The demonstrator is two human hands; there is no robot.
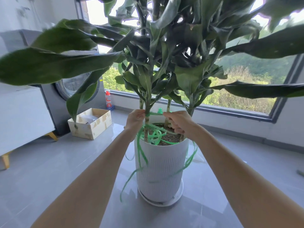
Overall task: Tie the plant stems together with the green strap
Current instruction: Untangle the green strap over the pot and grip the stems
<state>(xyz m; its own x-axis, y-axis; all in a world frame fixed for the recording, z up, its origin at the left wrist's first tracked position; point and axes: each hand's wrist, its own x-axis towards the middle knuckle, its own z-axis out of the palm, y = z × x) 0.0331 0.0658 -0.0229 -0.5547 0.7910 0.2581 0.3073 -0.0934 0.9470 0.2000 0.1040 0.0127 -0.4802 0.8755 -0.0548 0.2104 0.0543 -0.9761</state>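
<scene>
Above the white pot [162,162], the left hand [135,120] pinches the green strap [154,113] against a stem [147,104]. The right hand [179,122] has its fingers clamped on the strap too.

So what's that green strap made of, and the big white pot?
The green strap looks like thin plastic ribbon: flat, slightly shiny, curling in springy loops. The white pot seems to be matte plastic, though it could be ceramic: it has fine, even vertical ribs and no glossy glaze.

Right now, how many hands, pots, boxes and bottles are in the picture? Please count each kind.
Hands: 2 (left hand, right hand), both pinching the green strap
Pot: 1
Box: 1
Bottle: 1; the green cap behind the stems may be another
Total: 5
</scene>
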